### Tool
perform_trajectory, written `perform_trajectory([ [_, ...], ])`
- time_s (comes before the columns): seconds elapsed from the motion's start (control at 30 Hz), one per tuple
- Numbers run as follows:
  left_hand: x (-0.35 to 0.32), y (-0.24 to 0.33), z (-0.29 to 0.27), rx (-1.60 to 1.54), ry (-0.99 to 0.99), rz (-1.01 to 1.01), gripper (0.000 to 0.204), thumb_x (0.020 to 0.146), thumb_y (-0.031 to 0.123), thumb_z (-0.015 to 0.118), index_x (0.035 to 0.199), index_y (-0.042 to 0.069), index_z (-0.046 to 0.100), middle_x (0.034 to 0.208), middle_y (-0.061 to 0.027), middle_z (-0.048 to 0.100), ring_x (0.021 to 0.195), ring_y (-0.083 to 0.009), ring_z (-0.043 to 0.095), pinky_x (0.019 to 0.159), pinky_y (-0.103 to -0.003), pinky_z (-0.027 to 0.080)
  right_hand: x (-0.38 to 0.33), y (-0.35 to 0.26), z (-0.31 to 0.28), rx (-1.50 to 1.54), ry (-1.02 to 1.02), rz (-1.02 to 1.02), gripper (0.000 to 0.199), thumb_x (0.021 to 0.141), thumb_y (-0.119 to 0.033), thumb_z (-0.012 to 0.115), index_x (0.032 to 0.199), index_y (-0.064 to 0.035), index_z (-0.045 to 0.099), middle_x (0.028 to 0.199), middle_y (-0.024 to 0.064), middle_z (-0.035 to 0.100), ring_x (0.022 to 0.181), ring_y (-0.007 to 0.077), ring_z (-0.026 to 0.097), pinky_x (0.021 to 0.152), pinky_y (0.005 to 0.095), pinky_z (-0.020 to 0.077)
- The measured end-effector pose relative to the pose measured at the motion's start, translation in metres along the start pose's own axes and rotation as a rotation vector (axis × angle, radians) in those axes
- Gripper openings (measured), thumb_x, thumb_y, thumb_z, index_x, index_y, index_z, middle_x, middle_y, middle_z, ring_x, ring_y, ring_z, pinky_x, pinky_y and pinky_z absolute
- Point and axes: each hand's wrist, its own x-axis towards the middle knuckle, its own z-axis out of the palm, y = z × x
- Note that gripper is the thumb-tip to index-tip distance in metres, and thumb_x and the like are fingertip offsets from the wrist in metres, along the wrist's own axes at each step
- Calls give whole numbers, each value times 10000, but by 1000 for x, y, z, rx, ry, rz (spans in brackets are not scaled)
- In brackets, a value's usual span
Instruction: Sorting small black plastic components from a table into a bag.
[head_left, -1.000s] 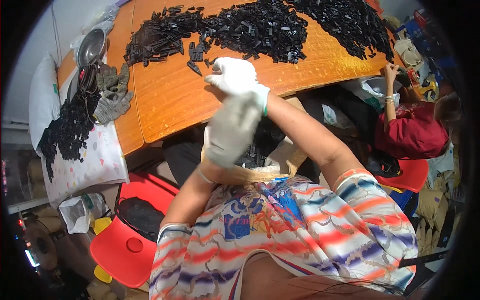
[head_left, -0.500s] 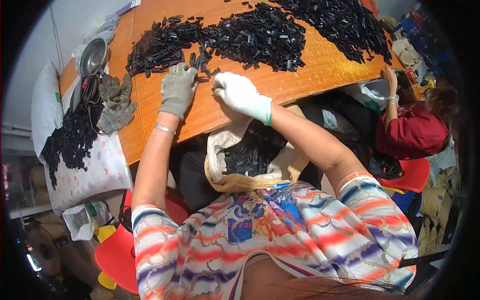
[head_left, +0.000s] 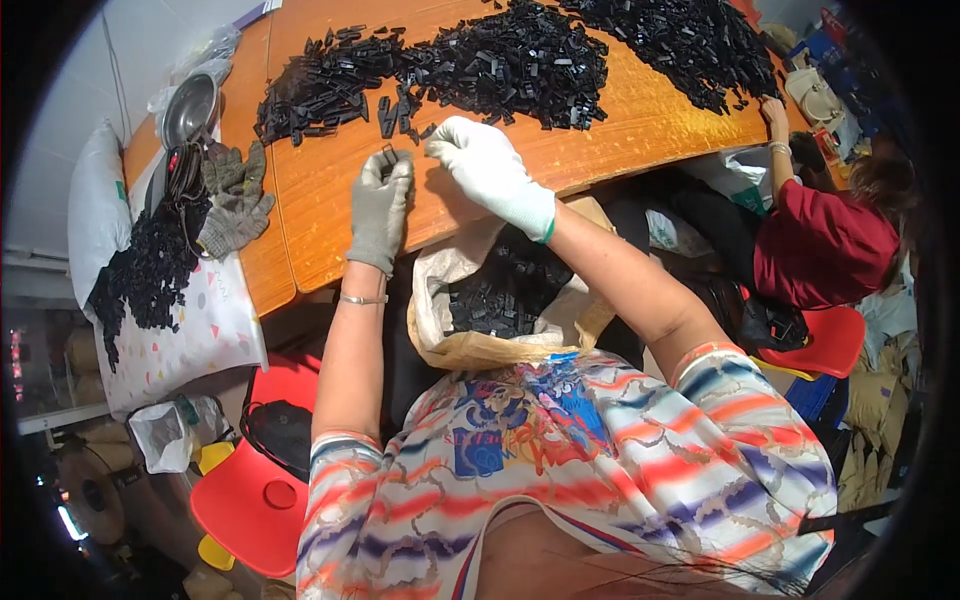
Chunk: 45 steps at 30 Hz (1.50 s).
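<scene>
– Where is the piece, and how is it held?
– A small black piece [head_left: 390, 153] is pinched between thumb and finger by the left hand [head_left: 381, 205], over the desk [head_left: 320, 215]. The right hand [head_left: 490, 172] is curled just beside it; whether anything is in that grip cannot be told.
– How is this best done?
– Lightly, at the fingertips, with both hands kept close together and low.
– And the surroundings?
– The far side is covered by heaps of black pieces [head_left: 515, 70]; an open sack [head_left: 465, 358] is placed at the near edge, and a co-worker [head_left: 825, 245] is seated at the right.
</scene>
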Motion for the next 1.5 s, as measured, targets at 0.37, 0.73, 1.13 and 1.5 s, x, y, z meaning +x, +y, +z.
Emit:
perform_trajectory([
  [0.37, -35, 15, 18, -673, -27, -58, 206, 986, 313, 485, 975, 111, 519, 721, 46, 490, 561, -9, 429, 474, -140, 339, -8, -25, 2, 253, -1, -80, 230, 882, -120, 592, 1068, -1, 656, 960, 87, 695, 892, 133, 653, 795, 265, 502],
  [0.73, -40, 19, 19, -615, -36, -23, 195, 1001, 282, 438, 937, 113, 512, 699, 48, 475, 526, -8, 394, 450, -142, 316, -8, -23, 6, 288, 32, -49, 228, 882, -124, 599, 1067, -2, 652, 955, 86, 696, 865, 132, 656, 774, 268, 508],
  [1.13, -46, 16, 23, -256, 133, 63, 212, 999, 207, 436, 1017, 16, 528, 705, 27, 490, 551, -27, 407, 464, -190, 346, -11, -35, -4, -261, -92, -190, 236, 851, -242, 624, 1016, -75, 632, 930, 149, 665, 856, 318, 654, 744, 375, 518],
  [1.5, -39, 20, 37, -234, 232, -23, 277, 974, 222, 440, 888, -5, 572, 655, 32, 464, 545, -38, 392, 479, -218, 333, -2, -16, 1, -503, -119, -496, 148, 829, -199, 566, 874, -60, 542, 717, 158, 616, 674, 360, 630, 582, 453, 497],
])
